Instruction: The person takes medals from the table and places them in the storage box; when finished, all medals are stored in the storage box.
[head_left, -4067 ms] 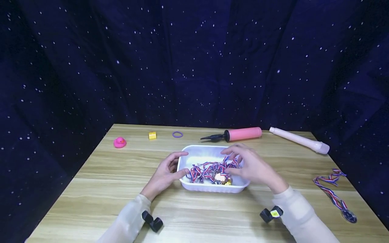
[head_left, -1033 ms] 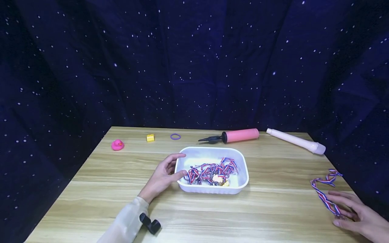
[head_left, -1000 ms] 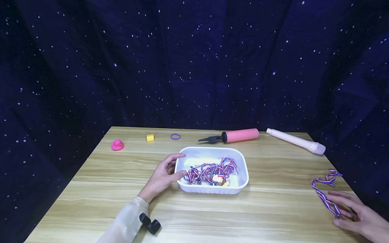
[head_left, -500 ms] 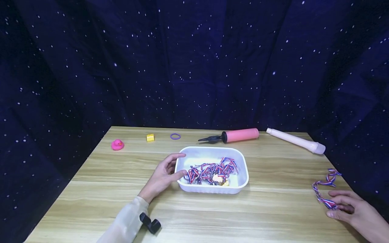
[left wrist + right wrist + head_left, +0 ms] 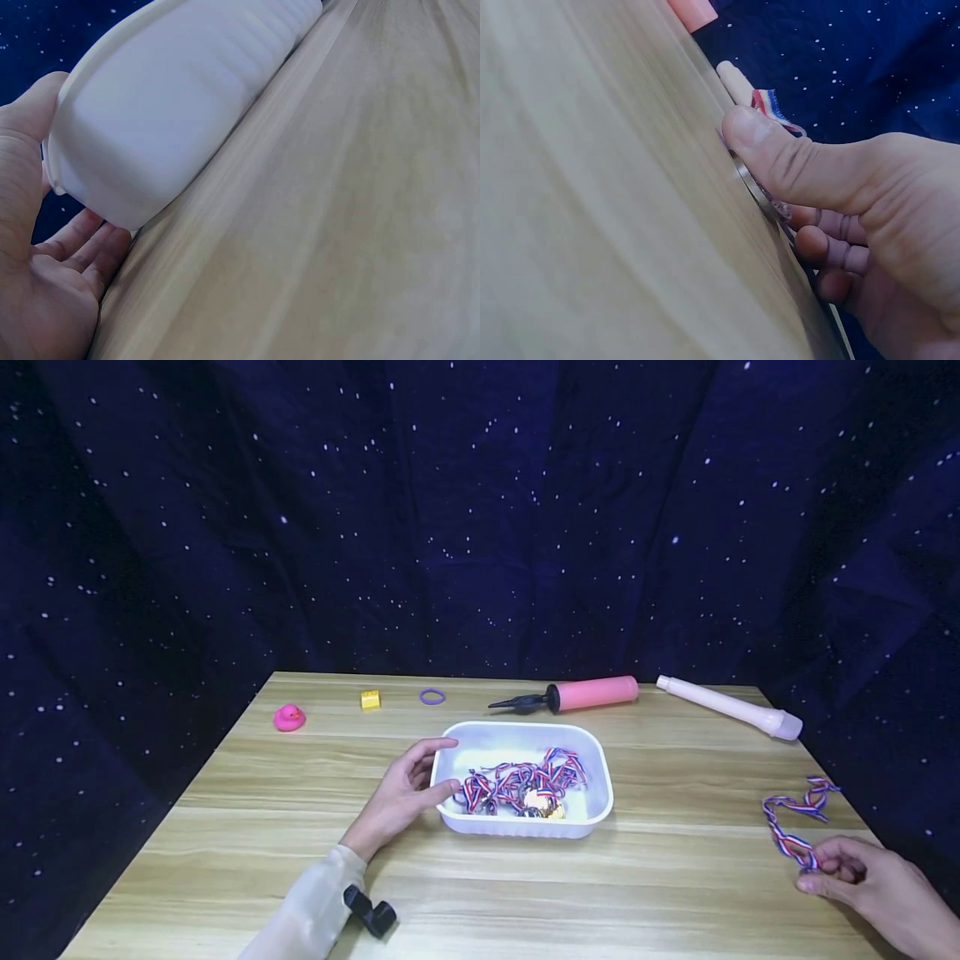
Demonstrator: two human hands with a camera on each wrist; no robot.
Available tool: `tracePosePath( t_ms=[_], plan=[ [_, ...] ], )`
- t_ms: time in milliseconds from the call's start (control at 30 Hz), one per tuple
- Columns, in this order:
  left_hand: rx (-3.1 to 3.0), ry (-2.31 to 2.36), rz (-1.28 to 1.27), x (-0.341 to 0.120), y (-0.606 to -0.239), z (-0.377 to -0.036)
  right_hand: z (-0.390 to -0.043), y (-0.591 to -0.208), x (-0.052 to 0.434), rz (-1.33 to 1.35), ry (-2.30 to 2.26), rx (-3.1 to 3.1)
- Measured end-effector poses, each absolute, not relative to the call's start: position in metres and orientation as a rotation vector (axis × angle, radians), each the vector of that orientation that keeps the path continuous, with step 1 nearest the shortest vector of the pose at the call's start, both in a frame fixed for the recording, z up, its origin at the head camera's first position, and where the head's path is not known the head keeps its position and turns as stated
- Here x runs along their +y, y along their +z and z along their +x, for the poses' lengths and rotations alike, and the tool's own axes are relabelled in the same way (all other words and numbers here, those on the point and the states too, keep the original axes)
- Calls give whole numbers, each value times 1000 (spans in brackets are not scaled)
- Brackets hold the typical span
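Note:
At the right of the table, my right hand (image 5: pixel 873 881) pinches a medal (image 5: pixel 754 184) between thumb and fingers. The medal's edge shows in the right wrist view, close over the wood. Its red, white and blue striped ribbon (image 5: pixel 783 837) trails away from the hand over the table. My left hand (image 5: pixel 405 793) holds the left end of a white plastic container (image 5: pixel 517 829), with thumb and index finger at the rim. In the left wrist view the other fingers (image 5: pixel 105 255) lie beside its lower wall. Several medals (image 5: pixel 536 797) with tangled striped ribbons lie inside the container.
Along the back of the wooden table (image 5: pixel 645 902) lie a pink rubber duck (image 5: pixel 289 717), a yellow toy brick (image 5: pixel 370 700), a purple ring (image 5: pixel 432 696), a pink hand pump (image 5: pixel 592 694) with a black nozzle, and a pale pink stick (image 5: pixel 727 707). A dark starry curtain (image 5: pixel 480 527) hangs behind.
My right hand has gone from over the container to the medal on the right, closed on it and shifted it slightly left, its ribbon bunching. The left hand has stayed at the container.

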State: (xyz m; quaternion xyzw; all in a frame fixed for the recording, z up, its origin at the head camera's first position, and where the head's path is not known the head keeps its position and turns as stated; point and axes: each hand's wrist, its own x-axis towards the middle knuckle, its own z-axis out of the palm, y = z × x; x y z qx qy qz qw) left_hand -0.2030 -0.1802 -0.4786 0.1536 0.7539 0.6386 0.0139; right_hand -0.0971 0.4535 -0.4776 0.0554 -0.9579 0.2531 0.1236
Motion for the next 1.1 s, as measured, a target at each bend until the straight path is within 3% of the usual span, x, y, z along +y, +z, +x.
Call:
tracePosePath(
  t_ms=[533, 1100],
  plan=[
    [2345, 1991, 497, -181, -479, -204, -97, -480, 446, 321, 1272, -2587],
    [2346, 1992, 497, -180, -477, -203, -98, -468, 431, 328, 1225, -2668]
  ],
)
